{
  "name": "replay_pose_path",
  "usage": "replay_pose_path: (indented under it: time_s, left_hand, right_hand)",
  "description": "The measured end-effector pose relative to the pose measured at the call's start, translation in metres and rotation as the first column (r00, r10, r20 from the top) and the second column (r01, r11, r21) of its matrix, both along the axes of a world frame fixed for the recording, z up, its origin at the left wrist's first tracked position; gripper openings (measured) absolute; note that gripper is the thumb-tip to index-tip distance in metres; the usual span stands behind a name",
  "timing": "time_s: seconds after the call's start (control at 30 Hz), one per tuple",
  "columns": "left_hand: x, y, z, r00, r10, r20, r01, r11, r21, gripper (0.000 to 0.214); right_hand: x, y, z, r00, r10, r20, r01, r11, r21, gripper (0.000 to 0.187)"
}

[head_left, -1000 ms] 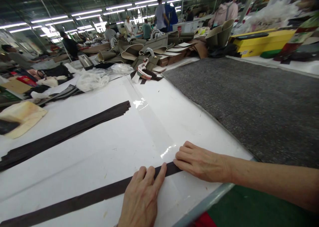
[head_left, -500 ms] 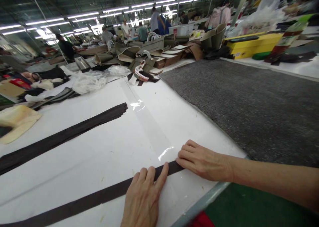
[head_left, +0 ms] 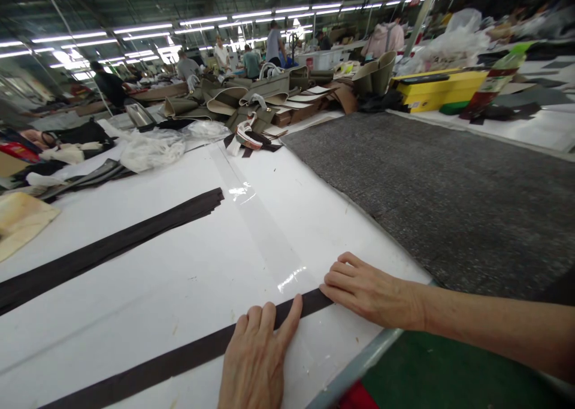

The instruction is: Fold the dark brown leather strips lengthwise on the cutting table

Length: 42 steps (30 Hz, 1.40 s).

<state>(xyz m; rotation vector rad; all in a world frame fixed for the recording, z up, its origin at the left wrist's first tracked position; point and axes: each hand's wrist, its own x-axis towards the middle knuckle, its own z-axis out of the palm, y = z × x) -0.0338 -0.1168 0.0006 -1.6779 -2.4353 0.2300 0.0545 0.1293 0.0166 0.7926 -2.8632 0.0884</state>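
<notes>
A long, narrow dark brown strip of material runs slantwise over the white tabletop near its front edge. My left hand lies on this strip with fingertips pressed down and the thumb spread apart. Just to the right, my right hand has its fingers closed at the strip's right end, bent together and pressing on it; that end is hidden under them. Farther back on the left lies a stack of similar dark strips, uneven at the right end, touched by neither hand.
Clear tape crosses the white table. A dark grey mat covers the surface to the right. Bag pieces, plastic wrap, a yellow box and a bottle stand behind. Several people are in the background.
The view has turned slightly to the right. Both hands sit a little farther right along the strip, in nearly the same pose.
</notes>
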Motion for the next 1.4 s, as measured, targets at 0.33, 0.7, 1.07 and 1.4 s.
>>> replay_pose_path:
  time_s: [0.33, 0.7, 1.07, 1.4]
  left_hand:
    - [-0.002, 0.0, -0.004, 0.998, -0.04, -0.047, 0.041, 0.999, 0.033, 0.083]
    - [0.001, -0.003, -0.006, 0.997, -0.034, -0.068, 0.036, 0.999, 0.034, 0.077]
    - [0.003, -0.008, -0.011, 1.0, -0.013, -0.026, 0.015, 0.996, 0.086, 0.062]
    - [-0.003, -0.043, -0.019, 0.997, 0.076, -0.032, -0.067, 0.975, 0.212, 0.049]
  right_hand:
    - [0.015, 0.012, 0.001, 0.999, -0.03, 0.027, 0.03, 1.0, 0.002, 0.03]
    - [0.002, -0.04, 0.001, 0.984, -0.168, 0.059, 0.173, 0.981, -0.087, 0.035]
    - [0.022, -0.027, 0.007, 0.95, -0.303, -0.07, 0.3, 0.953, -0.052, 0.045]
    - [0.015, -0.056, -0.021, 0.958, -0.284, -0.032, 0.282, 0.958, -0.041, 0.061]
